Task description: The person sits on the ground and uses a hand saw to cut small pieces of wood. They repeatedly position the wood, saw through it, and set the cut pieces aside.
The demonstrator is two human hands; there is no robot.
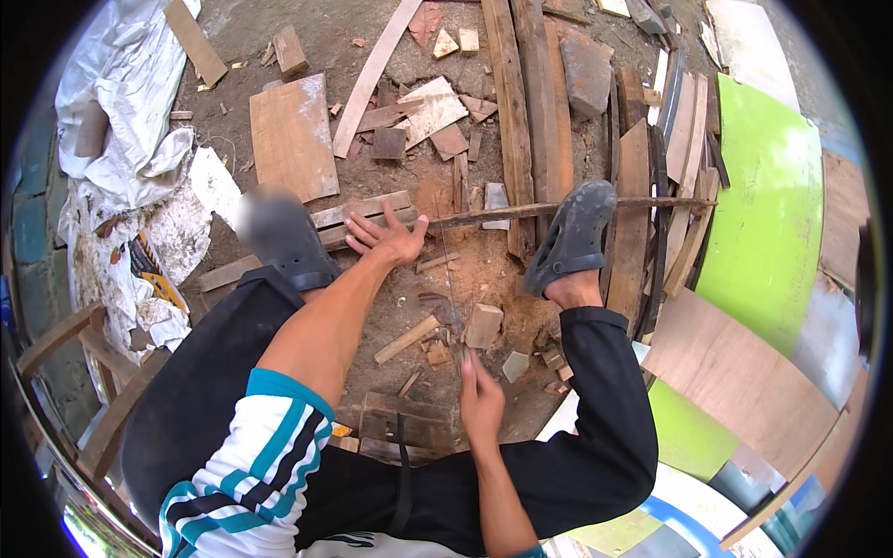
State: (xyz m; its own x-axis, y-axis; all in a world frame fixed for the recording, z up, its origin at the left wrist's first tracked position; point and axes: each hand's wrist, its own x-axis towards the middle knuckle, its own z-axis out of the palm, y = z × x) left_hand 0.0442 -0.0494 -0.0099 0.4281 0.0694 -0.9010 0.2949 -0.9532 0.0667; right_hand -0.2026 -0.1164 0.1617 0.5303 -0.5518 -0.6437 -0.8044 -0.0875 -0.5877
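My left hand (386,240) lies with fingers spread over a narrow wooden strip (502,214) that runs crosswise on the ground. My right hand (482,400) is closed, lower and to the right. From it a thin saw blade (450,279), seen almost edge-on, reaches up to the strip just right of my left hand. The saw's handle is mostly hidden by my fingers. My left shoe (288,240) and right shoe (572,232) rest at the strip on either side. Orange sawdust (484,265) covers the ground around the blade.
Small wood offcuts (484,325) lie between my legs. Long planks (507,112) lie ahead, beside a grey block (588,74). A wooden board (293,139) and white sheeting (121,84) are at left. Green panels (763,205) and stacked boards stand at right.
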